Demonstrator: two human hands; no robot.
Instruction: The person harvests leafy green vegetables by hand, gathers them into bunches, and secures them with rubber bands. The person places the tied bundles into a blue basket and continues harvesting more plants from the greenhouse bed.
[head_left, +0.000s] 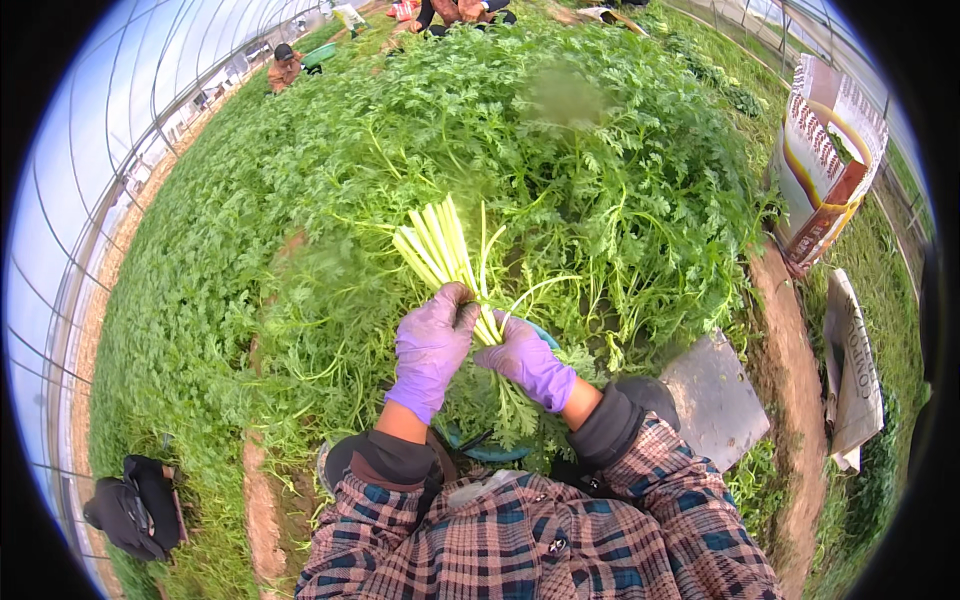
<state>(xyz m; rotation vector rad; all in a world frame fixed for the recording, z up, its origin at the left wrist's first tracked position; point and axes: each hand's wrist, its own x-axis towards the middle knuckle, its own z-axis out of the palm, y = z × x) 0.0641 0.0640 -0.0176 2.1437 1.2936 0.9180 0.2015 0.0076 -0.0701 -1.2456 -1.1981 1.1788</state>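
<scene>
Both of my hands wear purple gloves and hold one bunch of leafy greens (439, 244), which look like crown daisy. The pale stems fan out up and away from me, and the leaves hang down below my right hand. My left hand (435, 349) wraps around the stems, with the thumb on top. Lower on the bunch, close beside it, my right hand (529, 360) grips near where the leaves begin. A few thin stems stick out loosely to the right. Beneath my hands is a blue basin (495, 453) with leaves in it, partly hidden by my arms.
Dense crown daisy plants (525, 112) fill the bed ahead. A grey flat sheet (716, 397) lies right, beside a bare soil strip (795, 397). Beyond stand a printed sack (817, 172) and a folded sack (855, 367). People crouch far left (285, 69), at the top (461, 11) and lower left (142, 510).
</scene>
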